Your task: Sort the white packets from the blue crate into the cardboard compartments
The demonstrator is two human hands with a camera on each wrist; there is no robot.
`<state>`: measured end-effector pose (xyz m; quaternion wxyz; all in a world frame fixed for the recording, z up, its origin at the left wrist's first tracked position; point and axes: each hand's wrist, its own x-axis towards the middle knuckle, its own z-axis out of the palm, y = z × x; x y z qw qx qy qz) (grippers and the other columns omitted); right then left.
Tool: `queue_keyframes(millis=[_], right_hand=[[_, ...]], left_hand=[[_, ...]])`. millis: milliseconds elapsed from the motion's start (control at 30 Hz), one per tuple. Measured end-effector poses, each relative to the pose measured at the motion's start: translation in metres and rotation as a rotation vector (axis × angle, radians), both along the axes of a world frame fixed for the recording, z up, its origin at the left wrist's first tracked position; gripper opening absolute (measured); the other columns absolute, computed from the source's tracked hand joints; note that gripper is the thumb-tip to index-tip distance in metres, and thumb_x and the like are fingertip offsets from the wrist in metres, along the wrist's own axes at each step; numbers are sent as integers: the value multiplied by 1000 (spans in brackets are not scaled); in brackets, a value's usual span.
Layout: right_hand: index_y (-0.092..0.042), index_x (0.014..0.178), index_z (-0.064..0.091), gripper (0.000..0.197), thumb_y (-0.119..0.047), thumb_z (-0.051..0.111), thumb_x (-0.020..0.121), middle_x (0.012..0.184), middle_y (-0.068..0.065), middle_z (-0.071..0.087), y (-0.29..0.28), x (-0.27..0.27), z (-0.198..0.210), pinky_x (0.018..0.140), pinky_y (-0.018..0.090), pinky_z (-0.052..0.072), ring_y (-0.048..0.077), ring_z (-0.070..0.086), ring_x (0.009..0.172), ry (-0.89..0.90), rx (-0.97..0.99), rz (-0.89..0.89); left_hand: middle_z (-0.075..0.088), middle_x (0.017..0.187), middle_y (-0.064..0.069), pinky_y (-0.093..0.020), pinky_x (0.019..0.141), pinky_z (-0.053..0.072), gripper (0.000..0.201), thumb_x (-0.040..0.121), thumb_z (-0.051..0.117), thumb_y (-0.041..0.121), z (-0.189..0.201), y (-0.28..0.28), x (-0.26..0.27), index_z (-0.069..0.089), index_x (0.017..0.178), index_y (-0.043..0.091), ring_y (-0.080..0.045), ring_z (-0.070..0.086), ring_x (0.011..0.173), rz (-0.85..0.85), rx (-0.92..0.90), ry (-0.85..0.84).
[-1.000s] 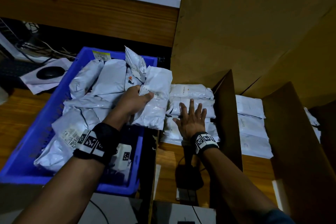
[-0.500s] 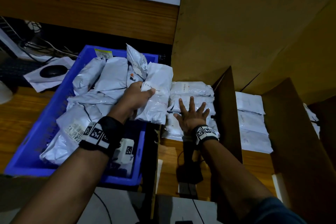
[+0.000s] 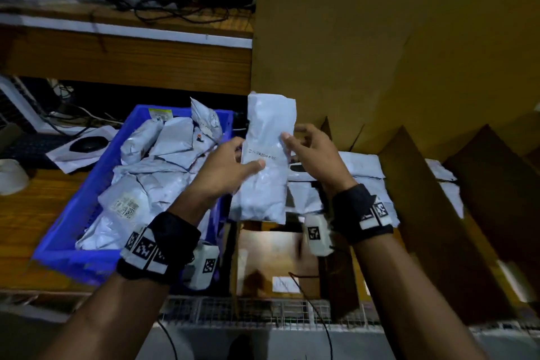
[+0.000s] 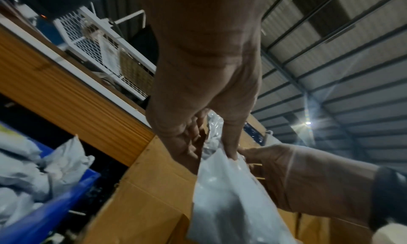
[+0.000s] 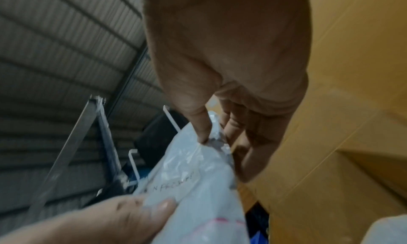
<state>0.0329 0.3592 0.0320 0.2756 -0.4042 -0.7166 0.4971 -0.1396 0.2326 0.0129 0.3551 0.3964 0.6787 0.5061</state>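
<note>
One white packet point(image 3: 267, 155) with a line of printed text is held upright in the air, above the gap between the blue crate point(image 3: 87, 199) and the cardboard compartments point(image 3: 409, 184). My left hand point(image 3: 230, 166) pinches its left edge, thumb across the front; the same packet point(image 4: 231, 195) and hand point(image 4: 211, 143) show in the left wrist view. My right hand point(image 3: 309, 152) pinches the packet's right edge, seen closer as hand point(image 5: 220, 131) on packet point(image 5: 198, 186). Several more white packets point(image 3: 152, 184) fill the crate. Stacked packets point(image 3: 362, 166) lie in the compartments.
A tall cardboard wall point(image 3: 380, 38) rises behind the compartments, with dividers point(image 3: 493, 199) on the right. A wooden shelf edge point(image 3: 125, 61) runs behind the crate. A black mouse point(image 3: 87, 144) on white paper lies left of the crate. A wire grid point(image 3: 263, 313) runs along the near edge.
The left hand lifted the packet out of the crate and turned it upright. The right hand left the stack in the compartment and took hold of the packet's right edge. The view tilted upward.
</note>
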Motion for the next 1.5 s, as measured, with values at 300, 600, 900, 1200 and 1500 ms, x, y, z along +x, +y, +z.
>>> queue_keyframes(millis=[300, 600, 900, 1200, 1500], right_hand=[[-8, 115, 64, 19, -24, 63, 107, 104, 8, 80, -109, 169, 28, 70, 32, 63, 20, 78, 89, 310, -177, -223], [-24, 135, 48, 35, -25, 65, 105, 120, 3, 75, -150, 255, 18, 82, 38, 63, 17, 76, 104, 274, -230, -351], [-22, 133, 52, 31, -10, 60, 106, 111, -6, 76, -100, 275, 28, 60, 18, 58, -1, 76, 85, 215, -179, -356], [-7, 129, 55, 22, -7, 57, 108, 112, 6, 77, -5, 258, 24, 68, 24, 61, 9, 78, 93, 164, -144, -345], [-24, 118, 62, 23, -11, 55, 100, 114, 3, 72, 111, 248, -29, 98, 46, 56, 25, 68, 110, -221, 31, -348]], left_hand=[[77, 122, 11, -29, 93, 60, 56, 84, 88, 11, 16, -64, 133, 65, 134, 20, -10, 73, 115, -451, 0, 5], [75, 129, 7, -47, 107, 56, 62, 85, 89, 15, 10, -69, 219, 64, 141, 20, -13, 72, 120, -627, -23, -82], [73, 132, 10, -51, 110, 54, 67, 82, 92, 24, 5, -5, 232, 63, 142, 27, -15, 69, 125, -653, -24, -97], [76, 127, 1, -44, 105, 58, 64, 83, 90, 11, -2, 85, 208, 62, 140, 20, -18, 73, 117, -680, -66, -154], [70, 116, 6, -29, 87, 51, 21, 99, 72, 28, -36, 153, 173, 68, 120, 28, -12, 66, 103, -197, 52, 394]])
